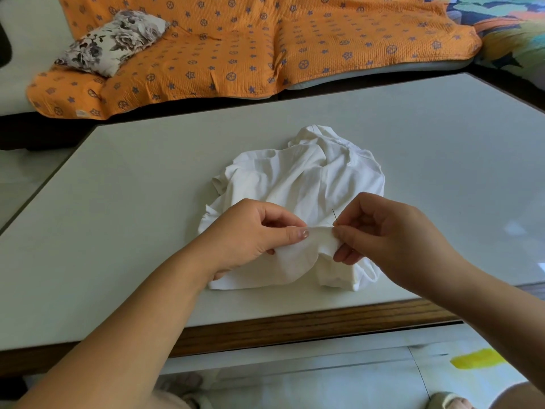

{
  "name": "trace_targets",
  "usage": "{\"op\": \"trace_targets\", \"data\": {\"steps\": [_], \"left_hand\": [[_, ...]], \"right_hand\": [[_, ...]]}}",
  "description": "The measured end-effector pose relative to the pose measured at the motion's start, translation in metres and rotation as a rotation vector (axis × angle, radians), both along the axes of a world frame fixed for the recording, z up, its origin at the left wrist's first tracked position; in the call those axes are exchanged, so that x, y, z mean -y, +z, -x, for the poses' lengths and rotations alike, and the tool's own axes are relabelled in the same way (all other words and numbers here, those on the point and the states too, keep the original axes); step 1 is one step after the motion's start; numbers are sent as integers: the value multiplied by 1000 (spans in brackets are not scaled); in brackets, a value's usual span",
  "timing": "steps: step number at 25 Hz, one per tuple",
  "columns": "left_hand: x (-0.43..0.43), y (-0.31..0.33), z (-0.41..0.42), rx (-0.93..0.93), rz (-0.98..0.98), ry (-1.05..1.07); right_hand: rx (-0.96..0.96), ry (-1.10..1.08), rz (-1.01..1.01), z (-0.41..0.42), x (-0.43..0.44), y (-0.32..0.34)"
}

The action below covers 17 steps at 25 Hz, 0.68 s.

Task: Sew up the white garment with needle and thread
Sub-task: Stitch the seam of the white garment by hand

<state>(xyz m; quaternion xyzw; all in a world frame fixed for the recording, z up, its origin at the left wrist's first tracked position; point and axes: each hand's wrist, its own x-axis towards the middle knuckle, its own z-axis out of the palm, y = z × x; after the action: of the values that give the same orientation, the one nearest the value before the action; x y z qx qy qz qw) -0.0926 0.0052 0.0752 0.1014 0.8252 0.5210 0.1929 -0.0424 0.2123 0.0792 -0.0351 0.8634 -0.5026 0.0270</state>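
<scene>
We see one white garment (306, 178), a soft, thin knit cloth, lying crumpled in a rounded heap on the smooth, matt, pale desk (147, 187). The heap sits a little toward 1 o'clock from the desk's middle, and its near edge is lifted toward 6 o'clock, where two bare hands hold it. The cloth is plain and unprinted, creased into broad folds, with a stitched hem or collar band showing at its 12 o'clock end. The left hand (253, 231) comes in from 7 o'clock. Its fingers (298, 233) are curled and clamped on a narrow ridge of the fabric, with the thumb pressed flat on top. The right hand (392, 231) comes in from 4 o'clock and meets the same ridge just beside the left thumb. Its fingertips are closed together on one thin, dark, straight needle (334, 216), which stands up out of the pinch and points toward 12 o'clock. The lower fingers of this hand rest against the cloth beneath. The desk has a dark wood-grain edge along its 6 o'clock side. Beyond the desk at 12 o'clock, one orange quilted cover (265, 48) with a puckered texture and small purple star and wheel motifs is draped over a sofa. One plump floral cushion (112, 42) in cream and grey lies on it toward 10 o'clock.
</scene>
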Motion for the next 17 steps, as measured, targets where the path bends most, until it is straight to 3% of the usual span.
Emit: {"op": "trace_targets", "data": {"steps": [4, 7, 9, 11, 17], "left_hand": [[0, 0, -2, -12, 10, -23], [0, -1, -3, -19, 19, -33], [0, -1, -3, -26, 27, -40], [0, -2, -2, -17, 12, -53], [1, -2, 0, 1, 1, -64]], "right_hand": [[-21, -36, -109, -6, 3, 1], [-98, -66, 26, -11, 7, 9], [36, 19, 151, -13, 11, 11], [159, 82, 137, -14, 13, 8], [229, 86, 87, -13, 15, 2]]}}
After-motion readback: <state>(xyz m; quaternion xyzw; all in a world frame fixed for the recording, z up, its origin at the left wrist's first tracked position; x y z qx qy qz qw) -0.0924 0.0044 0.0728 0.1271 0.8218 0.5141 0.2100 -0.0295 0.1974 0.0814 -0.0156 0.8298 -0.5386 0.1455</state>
